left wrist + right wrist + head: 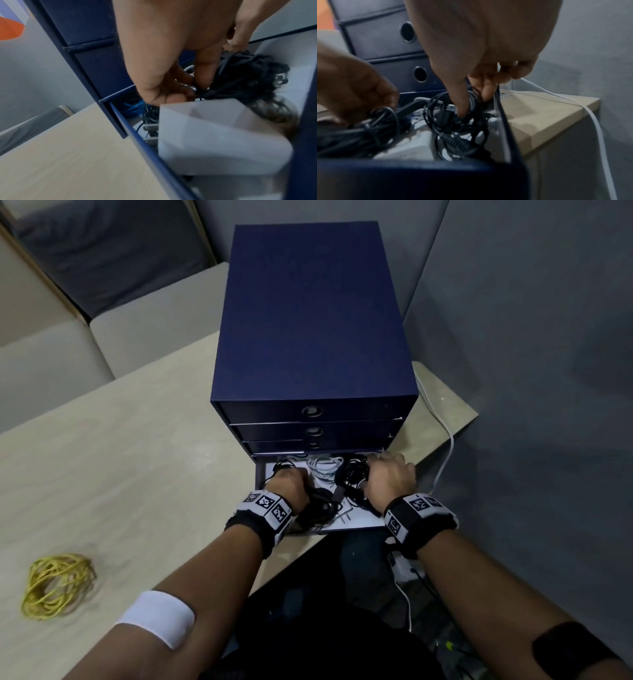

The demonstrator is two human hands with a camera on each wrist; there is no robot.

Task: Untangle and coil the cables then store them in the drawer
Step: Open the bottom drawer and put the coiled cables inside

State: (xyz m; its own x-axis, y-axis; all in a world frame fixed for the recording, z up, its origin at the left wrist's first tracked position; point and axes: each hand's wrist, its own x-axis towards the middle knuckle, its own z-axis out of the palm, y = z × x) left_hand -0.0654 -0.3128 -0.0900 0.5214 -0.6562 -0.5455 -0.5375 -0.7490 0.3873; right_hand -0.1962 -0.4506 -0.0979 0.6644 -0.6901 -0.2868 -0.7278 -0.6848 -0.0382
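Yellow coil [58,585] flat on table, well left of my hands. Left hand [287,485] fingers curled on black cable bundle [317,508] in open bottom drawer [356,523]. Right hand [388,478] fingers hooked into thinner black coil [351,474], lying flat; no clear long axis.

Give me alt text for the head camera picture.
Both hands, left hand and right hand, reach into the open bottom drawer of a navy drawer unit, gripping black cables. A yellow coil lies on the table.
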